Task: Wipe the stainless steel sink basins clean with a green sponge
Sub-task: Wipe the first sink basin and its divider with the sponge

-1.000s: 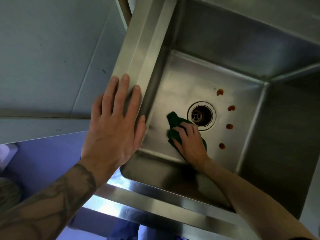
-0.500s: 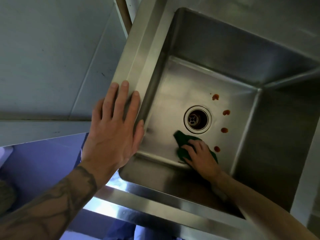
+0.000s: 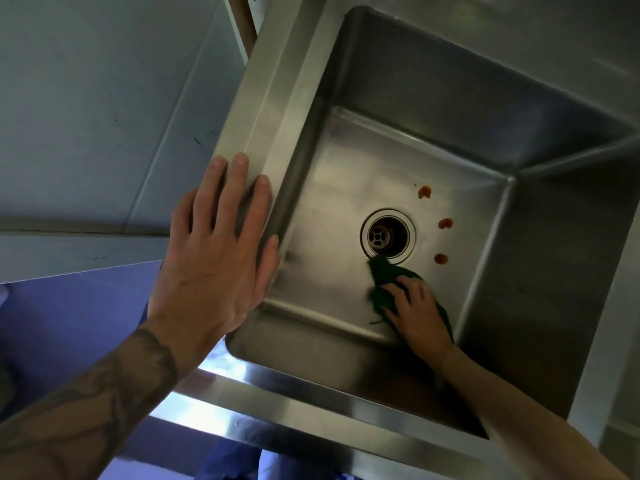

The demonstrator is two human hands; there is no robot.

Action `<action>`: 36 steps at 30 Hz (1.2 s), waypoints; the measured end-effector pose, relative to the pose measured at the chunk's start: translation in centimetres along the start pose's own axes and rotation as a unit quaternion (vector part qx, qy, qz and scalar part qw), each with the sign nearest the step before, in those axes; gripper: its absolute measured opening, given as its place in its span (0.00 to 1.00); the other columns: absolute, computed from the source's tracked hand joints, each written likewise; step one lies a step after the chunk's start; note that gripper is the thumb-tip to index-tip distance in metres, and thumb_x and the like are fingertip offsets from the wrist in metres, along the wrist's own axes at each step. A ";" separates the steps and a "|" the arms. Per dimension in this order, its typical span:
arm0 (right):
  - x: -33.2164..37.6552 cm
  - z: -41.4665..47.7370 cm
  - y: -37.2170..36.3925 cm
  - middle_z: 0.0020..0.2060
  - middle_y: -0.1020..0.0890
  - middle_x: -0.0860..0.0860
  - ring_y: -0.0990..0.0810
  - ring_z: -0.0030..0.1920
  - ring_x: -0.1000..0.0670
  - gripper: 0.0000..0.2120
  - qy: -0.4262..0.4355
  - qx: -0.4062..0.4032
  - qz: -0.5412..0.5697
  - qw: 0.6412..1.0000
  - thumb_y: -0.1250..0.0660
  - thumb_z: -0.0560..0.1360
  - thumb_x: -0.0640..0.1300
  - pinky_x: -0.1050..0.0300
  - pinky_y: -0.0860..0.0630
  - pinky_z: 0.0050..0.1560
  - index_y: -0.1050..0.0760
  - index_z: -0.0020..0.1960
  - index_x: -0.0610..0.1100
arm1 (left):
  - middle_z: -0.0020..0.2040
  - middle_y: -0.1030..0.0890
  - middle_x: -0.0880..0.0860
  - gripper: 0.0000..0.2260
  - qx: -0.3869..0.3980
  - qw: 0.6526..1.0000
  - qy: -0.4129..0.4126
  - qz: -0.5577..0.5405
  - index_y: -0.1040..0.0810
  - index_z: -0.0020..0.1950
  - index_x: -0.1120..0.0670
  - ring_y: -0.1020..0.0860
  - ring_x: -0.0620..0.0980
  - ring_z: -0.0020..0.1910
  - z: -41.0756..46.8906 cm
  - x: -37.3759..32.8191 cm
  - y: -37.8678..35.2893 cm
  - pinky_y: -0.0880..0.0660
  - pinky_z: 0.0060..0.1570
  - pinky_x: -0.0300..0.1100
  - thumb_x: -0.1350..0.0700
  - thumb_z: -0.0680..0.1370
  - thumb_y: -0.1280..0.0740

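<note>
A deep stainless steel sink basin [image 3: 332, 202] fills the middle of the head view, with a round drain [image 3: 387, 234] in its floor. Three reddish-brown spots [image 3: 445, 223] dot the floor to the right of the drain. My right hand [image 3: 417, 315] is down in the basin and presses a dark green sponge [image 3: 382, 275] flat on the floor just below the drain, fingers spread over it. The sponge's far right part is hidden under my hand. My left hand [image 3: 214, 258] rests flat, fingers straight, on the sink's left rim [image 3: 266, 109].
A pale wall panel [image 3: 104, 98] stands left of the sink. The basin's front rim [image 3: 277, 403] runs below my arms, with a blue floor [image 3: 69, 313] beyond it. A divider ridge [image 3: 588, 375] borders the basin on the right.
My right hand has slid the sponge from the left of the drain down and to the right, over the lowest spot, which is no longer seen. My left hand stays on the rim.
</note>
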State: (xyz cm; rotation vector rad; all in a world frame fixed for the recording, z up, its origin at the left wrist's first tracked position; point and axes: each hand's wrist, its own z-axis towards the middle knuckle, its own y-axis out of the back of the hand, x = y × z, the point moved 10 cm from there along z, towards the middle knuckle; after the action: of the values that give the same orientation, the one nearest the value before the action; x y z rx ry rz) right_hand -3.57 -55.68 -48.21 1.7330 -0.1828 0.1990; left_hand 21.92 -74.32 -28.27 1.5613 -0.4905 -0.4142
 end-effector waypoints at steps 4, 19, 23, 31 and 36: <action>0.0 1.7 -0.6 0.66 0.26 0.35 0.33 0.65 0.37 0.27 -0.156 -0.030 0.040 0.987 0.22 0.73 0.42 0.38 0.24 0.63 0.26 0.69 0.38 | 0.85 0.46 0.67 0.29 -0.007 1.000 0.002 0.002 0.43 0.84 0.61 0.44 0.68 0.84 0.0 -0.1 0.0 0.37 0.74 0.64 0.45 0.89 0.50; 1.5 2.2 -1.1 0.68 0.29 0.37 0.32 0.67 0.37 0.22 -0.163 -0.005 0.078 0.983 0.26 0.77 0.46 0.42 0.28 0.67 0.26 0.67 0.39 | 0.85 0.46 0.67 0.29 -0.008 1.000 -0.002 0.006 0.42 0.84 0.62 0.44 0.69 0.83 0.0 0.0 -0.1 0.37 0.72 0.65 0.45 0.88 0.50; -2.1 0.6 -0.8 0.70 0.29 0.38 0.33 0.68 0.38 0.20 -0.168 0.021 0.071 0.983 0.26 0.78 0.44 0.39 0.28 0.69 0.26 0.66 0.40 | 0.84 0.46 0.67 0.29 -0.010 1.000 -0.002 -0.003 0.42 0.84 0.62 0.44 0.69 0.83 -0.1 0.0 -0.1 0.37 0.72 0.65 0.45 0.88 0.49; -1.1 1.6 -0.4 0.68 0.29 0.34 0.30 0.67 0.32 0.21 -0.295 -0.038 0.077 0.952 0.29 0.79 0.47 0.38 0.31 0.69 0.27 0.67 0.37 | 0.84 0.46 0.68 0.29 -0.006 1.000 -0.005 -0.003 0.42 0.84 0.62 0.44 0.69 0.83 0.0 0.0 -0.3 0.37 0.72 0.65 0.45 0.88 0.50; -0.6 0.6 -0.9 0.67 0.28 0.39 0.32 0.66 0.39 0.22 -0.124 0.039 0.063 0.990 0.24 0.76 0.47 0.40 0.25 0.65 0.26 0.65 0.40 | 0.84 0.46 0.67 0.29 -0.013 1.000 -0.002 -0.010 0.42 0.84 0.62 0.43 0.69 0.83 0.0 -0.1 -0.1 0.36 0.72 0.65 0.46 0.88 0.49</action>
State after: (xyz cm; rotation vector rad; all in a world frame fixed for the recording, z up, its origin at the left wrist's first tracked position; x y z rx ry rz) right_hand -3.93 -56.12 -49.31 1.8228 -0.4726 0.0822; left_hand 21.87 -74.26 -28.38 1.5409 -0.4706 -0.4368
